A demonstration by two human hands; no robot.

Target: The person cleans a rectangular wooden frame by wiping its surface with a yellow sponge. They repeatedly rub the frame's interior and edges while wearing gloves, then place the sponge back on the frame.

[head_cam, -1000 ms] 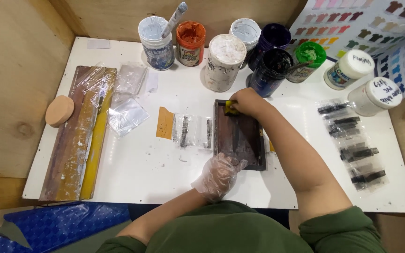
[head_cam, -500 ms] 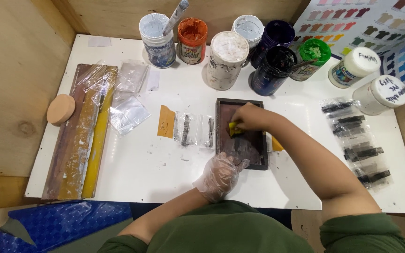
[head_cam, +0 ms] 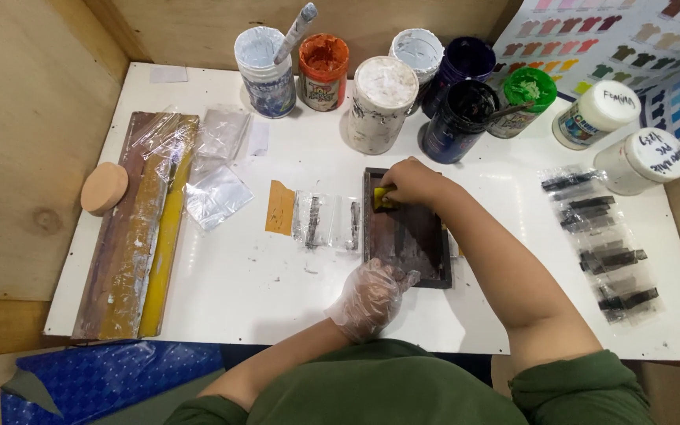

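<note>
A: Right hand point(head_cam: 412, 182) is pinched tight on a yellow pad point(head_cam: 382, 198), pressing it onto the far end of the frame point(head_cam: 404, 236)

B: And the gloved left hand point(head_cam: 370, 297) curls over the near edge of that frame, fingers bent down on the rim, pinning it to the table point(head_cam: 230, 283)

A: The frame lies right under the pad, between the two hands. The risk as I see it: only one corner is pinned, so a hard stroke could swing the frame sideways

B: Just left of the pad lie clear sleeves point(head_cam: 326, 222) and an orange strip point(head_cam: 280, 208). A skewed frame could smear them

A: Beyond the knuckles stands an open dark jar point(head_cam: 460, 120) with a stick in it. A high elbow or a long stroke might knock it

B: The glove looks loose too, so it could slip on the rim
</note>
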